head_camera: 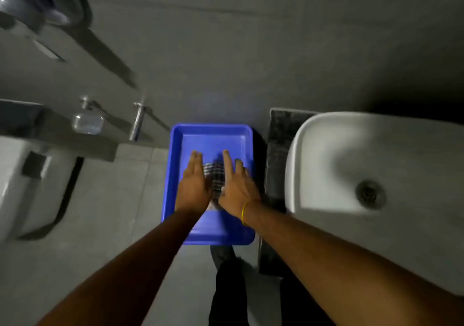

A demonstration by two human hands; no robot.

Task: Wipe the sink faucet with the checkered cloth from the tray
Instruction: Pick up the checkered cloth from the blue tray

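Observation:
A blue plastic tray [211, 132] sits low against the grey wall, left of the sink. The checkered cloth [213, 175] lies in its middle, mostly hidden between my hands. My left hand [193, 185] lies flat over the cloth's left side, fingers straight and together. My right hand [237, 187], with a yellow band at the wrist, lies over the cloth's right side, index finger stretched forward. Neither hand visibly grips the cloth. The white sink basin [351, 155] with its drain [370, 194] is at the right. No faucet of this sink shows.
A dark stone counter edge [278, 150] runs between tray and basin. At the left stand a white toilet [22, 187], a clear soap dispenser [88, 122] and a chrome tap [138, 120] on a ledge. My dark trouser leg [228, 288] shows below the tray.

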